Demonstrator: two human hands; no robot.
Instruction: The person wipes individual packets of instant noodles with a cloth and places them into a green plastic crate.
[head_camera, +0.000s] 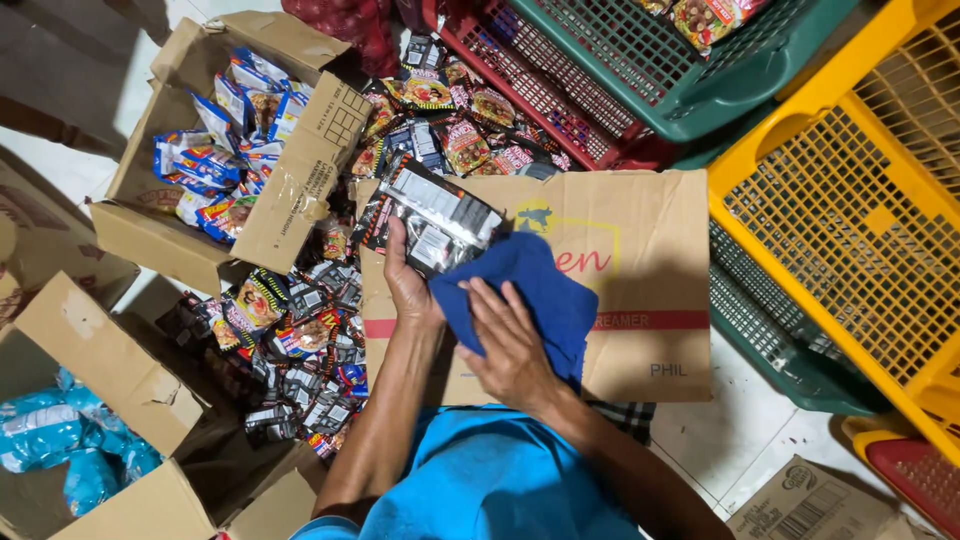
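Two hands work over a flattened cardboard sheet (640, 260) that lies across the lap like a small bench. The left hand (408, 285) grips a dark packet (432, 215) by its near edge, fingers curled around it and thumb on the side, pinning it flat against the sheet so its glossy face lies up. The right hand (510, 345) lies palm down on a blue cloth (540, 290), fingers spread and nearly flat; it presses the cloth rather than clutching it, and the cloth's far end overlaps the packet's lower corner, probably touching it, though the fold hides the contact.

A loose heap of packets (300, 330) lies on the floor just left of the sheet, within the left arm's reach, and more packets spill beyond the sheet's far edge. An open box (150, 225) further left holds blue-and-white packs. Ahead and to the right stand a red crate (560, 110), a green crate (700, 90) and a yellow crate (850, 200), all with their mouths open.
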